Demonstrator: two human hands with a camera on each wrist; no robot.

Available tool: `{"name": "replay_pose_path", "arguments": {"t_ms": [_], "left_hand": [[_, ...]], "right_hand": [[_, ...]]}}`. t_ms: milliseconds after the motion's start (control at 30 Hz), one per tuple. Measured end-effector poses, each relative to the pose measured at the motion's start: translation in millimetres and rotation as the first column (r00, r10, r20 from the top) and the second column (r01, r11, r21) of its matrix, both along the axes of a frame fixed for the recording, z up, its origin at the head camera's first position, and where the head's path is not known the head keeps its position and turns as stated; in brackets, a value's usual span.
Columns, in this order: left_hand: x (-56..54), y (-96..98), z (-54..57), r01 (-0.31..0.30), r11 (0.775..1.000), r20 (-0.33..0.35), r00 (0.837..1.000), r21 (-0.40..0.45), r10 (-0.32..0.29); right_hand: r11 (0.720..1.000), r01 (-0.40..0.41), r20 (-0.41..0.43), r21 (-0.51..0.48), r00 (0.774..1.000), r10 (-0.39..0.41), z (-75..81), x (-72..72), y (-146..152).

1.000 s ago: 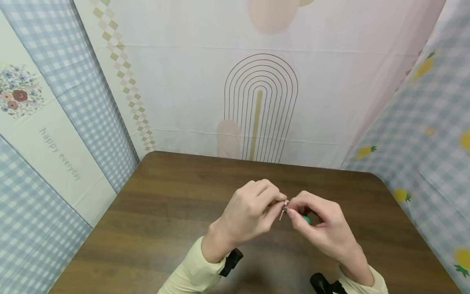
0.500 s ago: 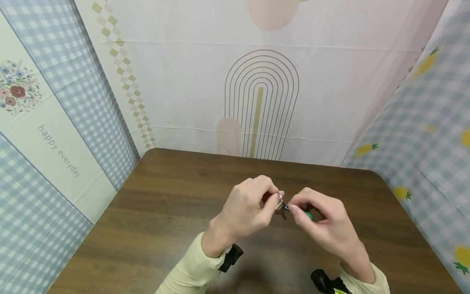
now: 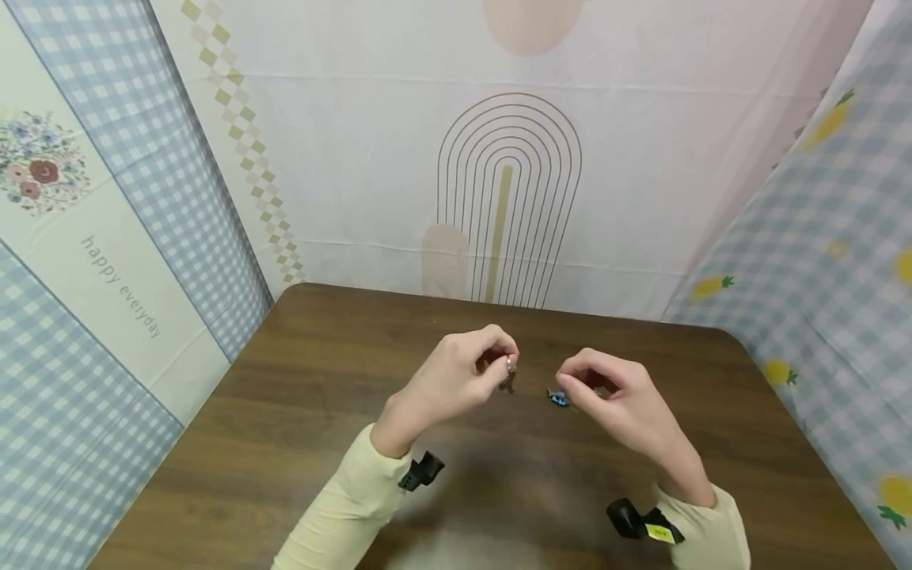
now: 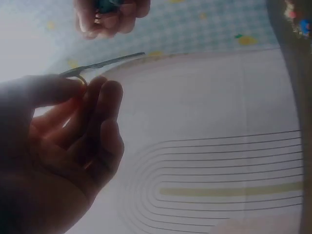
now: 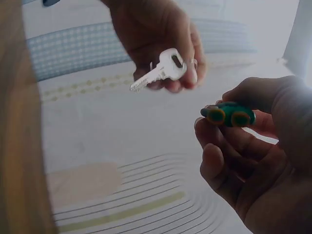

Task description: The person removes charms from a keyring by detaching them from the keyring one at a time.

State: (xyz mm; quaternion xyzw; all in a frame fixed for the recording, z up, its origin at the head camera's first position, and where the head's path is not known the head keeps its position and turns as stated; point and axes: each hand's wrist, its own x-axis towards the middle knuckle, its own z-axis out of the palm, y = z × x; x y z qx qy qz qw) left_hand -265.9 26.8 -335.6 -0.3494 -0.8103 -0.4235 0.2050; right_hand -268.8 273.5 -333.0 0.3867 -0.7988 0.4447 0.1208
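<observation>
My left hand (image 3: 456,380) pinches a small metal ring (image 4: 85,87) between thumb and fingers. From it hangs a silver key (image 5: 161,72), dark and seen edge-on in the left wrist view. To the right, my right hand (image 3: 620,404) pinches a small green toy (image 5: 229,115) with two orange-ringed round discs, shaped like a little car. Its fingers mostly hide the toy in the head view. The two hands are held apart above the table. A small blue thing (image 3: 559,398) shows just left of the right fingertips and seems to lie on the table.
A brown wooden table (image 3: 321,443) lies beneath both hands. Behind it hangs a pale printed cloth (image 3: 356,174), with blue checked cloths at both sides. Small red and blue bits (image 4: 303,25) show blurred at the edge of the left wrist view.
The hands were together around the ring and have drawn apart. My left hand moved left with the key and ring. My right hand kept the green toy, and the blue thing now shows between them.
</observation>
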Motion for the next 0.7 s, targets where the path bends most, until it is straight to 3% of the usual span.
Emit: {"name": "replay_pose_path", "arguments": {"t_ms": [133, 333, 500, 600, 700], "left_hand": [[-6.5, -11.0, -10.3, 0.016, 1.000, 0.154, 0.988, -0.027, -0.011], [-14.5, -31.5, -25.7, -0.026, 0.995, 0.318, 0.947, -0.092, 0.054], [-28.4, -49.8, -43.7, -0.031, 0.999, 0.480, 0.876, -0.015, 0.035], [-36.2, -59.7, -55.0, -0.041, 0.997, 0.572, 0.821, 0.068, -0.005], [-40.8, -67.8, -64.7, -0.082, 0.992, 0.635, 0.773, 0.099, 0.000]], "right_hand": [[0.996, 0.053, 0.096, 0.072, 0.994, -0.060, -12.9, -12.9, 4.0], [0.983, 0.104, 0.200, 0.153, 0.971, -0.133, -36.6, -32.2, 8.3], [0.973, 0.111, 0.253, 0.202, 0.954, -0.162, -58.3, -46.9, 1.4], [0.972, 0.111, 0.268, 0.207, 0.949, -0.166, -70.7, -52.7, -6.5], [0.974, 0.098, 0.283, 0.203, 0.947, -0.154, -82.0, -56.8, -15.7]]}}
